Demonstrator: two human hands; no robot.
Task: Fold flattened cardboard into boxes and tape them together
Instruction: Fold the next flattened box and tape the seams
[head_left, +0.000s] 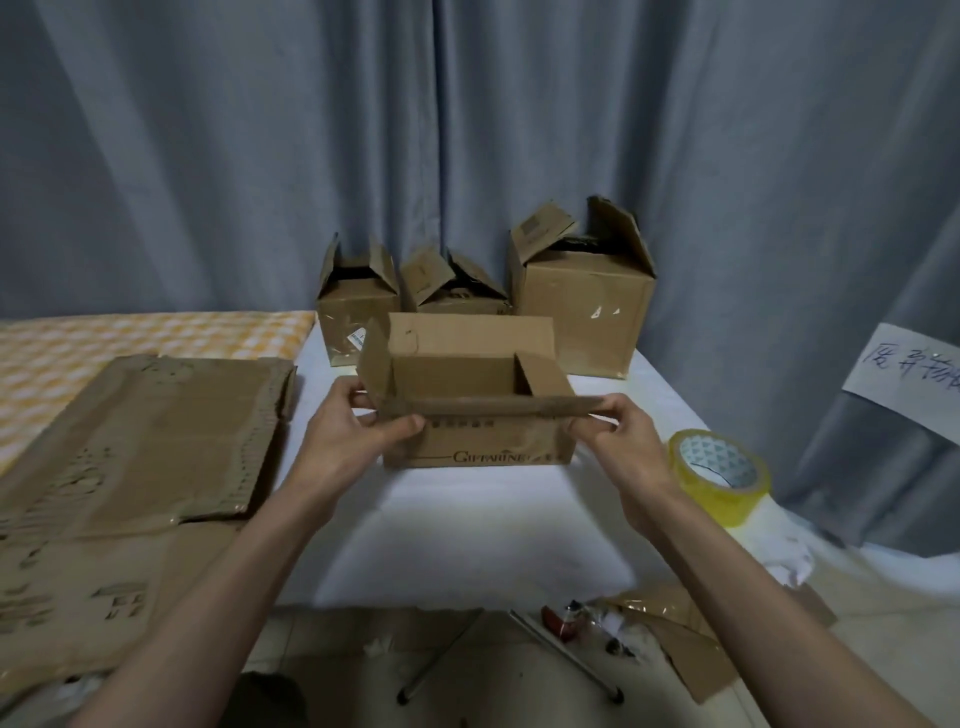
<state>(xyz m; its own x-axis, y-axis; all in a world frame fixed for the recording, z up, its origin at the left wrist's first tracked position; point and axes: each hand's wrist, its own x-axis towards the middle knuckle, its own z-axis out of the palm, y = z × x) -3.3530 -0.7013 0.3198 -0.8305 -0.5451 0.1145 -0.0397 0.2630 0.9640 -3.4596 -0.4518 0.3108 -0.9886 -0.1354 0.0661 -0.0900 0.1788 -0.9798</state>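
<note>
We hold a small box (478, 410) up on the white table (483, 519), its top open toward us. Our left hand (348, 431) pinches the near flap (488, 406) at its left end, thumb under the edge and fingers curled over it. Our right hand (618, 441) grips the same flap at its right end, fingers wrapped around the edge. The flap lies flat between the two hands, folded outward toward us. The far flap stands up beyond our fingers, and the two side flaps lean out just past each hand.

How far along are we? Three boxes (582, 306) stand beyond our fingers against the curtain (467, 130), formed but with top flaps loose and open. We judge the box in hand to be shaped, while its top is unclosed and we see no tape on it. Whether its bottom is taped we cannot tell. Flattened cardboard (140, 441) lies to the left of our left hand, several sheets not yet folded, so a good deal is left. The tape roll (719, 478) sits just right of our right wrist, within easy reach.

The box front, below our fingers, reads "GIFFARINE"; a smaller line above it is too blurred to read. A paper sign (909, 371) on the curtain, far right of our right hand, carries handwritten characters that we cannot make out.
</note>
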